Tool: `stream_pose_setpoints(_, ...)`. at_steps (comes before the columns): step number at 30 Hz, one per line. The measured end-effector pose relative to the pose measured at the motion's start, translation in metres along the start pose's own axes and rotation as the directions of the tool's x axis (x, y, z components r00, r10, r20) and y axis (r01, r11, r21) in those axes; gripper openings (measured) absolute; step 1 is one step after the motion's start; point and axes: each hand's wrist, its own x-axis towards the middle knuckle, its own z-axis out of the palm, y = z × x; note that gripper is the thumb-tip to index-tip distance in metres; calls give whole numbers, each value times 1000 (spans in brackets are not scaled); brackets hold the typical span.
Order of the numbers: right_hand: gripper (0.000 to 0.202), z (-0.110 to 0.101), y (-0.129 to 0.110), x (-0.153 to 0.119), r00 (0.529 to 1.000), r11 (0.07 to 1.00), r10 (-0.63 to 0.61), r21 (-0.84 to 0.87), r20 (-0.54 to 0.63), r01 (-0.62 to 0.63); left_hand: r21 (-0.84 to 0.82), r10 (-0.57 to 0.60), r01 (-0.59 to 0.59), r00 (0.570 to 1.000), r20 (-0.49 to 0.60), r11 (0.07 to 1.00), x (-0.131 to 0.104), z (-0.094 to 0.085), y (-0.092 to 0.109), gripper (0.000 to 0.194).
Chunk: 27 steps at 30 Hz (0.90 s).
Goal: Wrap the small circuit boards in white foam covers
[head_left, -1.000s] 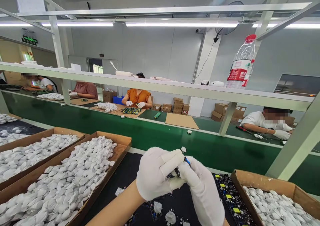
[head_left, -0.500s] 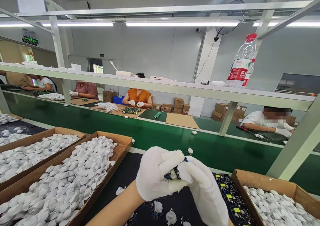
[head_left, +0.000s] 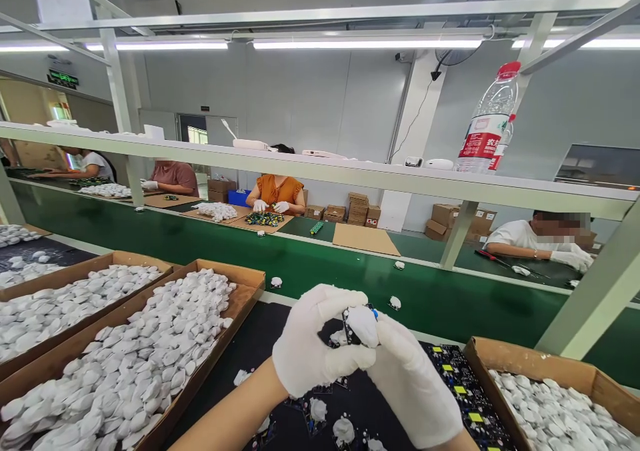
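fingers and thumb of our left hand, gloved in white, pinch a small dark circuit board between them, low and right of the middle in our head view. we see a white lump covering much of its face and a blue part at its upper right corner. our right hand, gloved too, has its fingers up against the right edge of the lump; we cannot tell whether they grip it. below our hands, on a black mat, we have more boards with white lumps scattered about. to our left stands a cardboard tray heaped with white pieces, a similar tray beside it; to our right, a row of dark boards with yellow squares lies just beside a further tray, also filled with white pieces. ahead of us lies a green belt bearing a few small lumped boards. across it, we face a person in orange, both gloved hands by a pile of green and yellow parts. a bottle with a red cap stands on the shelf above.
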Motion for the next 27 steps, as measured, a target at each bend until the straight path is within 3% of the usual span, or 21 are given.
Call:
stream_pose_setpoints(3, 26, 3, 0, 1, 998, 993, 59, 99, -7, -58, 5, -50, 50, 997, 53, 999, -2, 2, 0, 59)
stream_pose_setpoints(8, 20, -5, 8, 4, 997, 994, 19, 106, -71, -11, 144, -72, 73, 997, -12, 987, -3, 6, -1, 37)
stream_pose_setpoints(12, 26, -7, 5, 8, 989, 977, -93, -199, -114, 69, 390, 22, -4, 999, -41, 921, -2, 7, -1, 34)
stream_pose_setpoints(16, 30, -2, 1, 7, 962, 845, -204, -528, -179, 81, 505, 87, -91, 996, 30, 858, -1, 8, 1, 32)
stream_pose_setpoints(23, 25, -4, 9, 6, 947, 819, -278, -556, -161, 146, 508, 132, -132, 991, 37, 851, 0, 9, 5, 28)
stream_pose_setpoints(27, 24, -7, 4, 7, 973, 875, -182, -474, -138, 97, 394, 113, -114, 993, 27, 912, 0, 8, 4, 31)
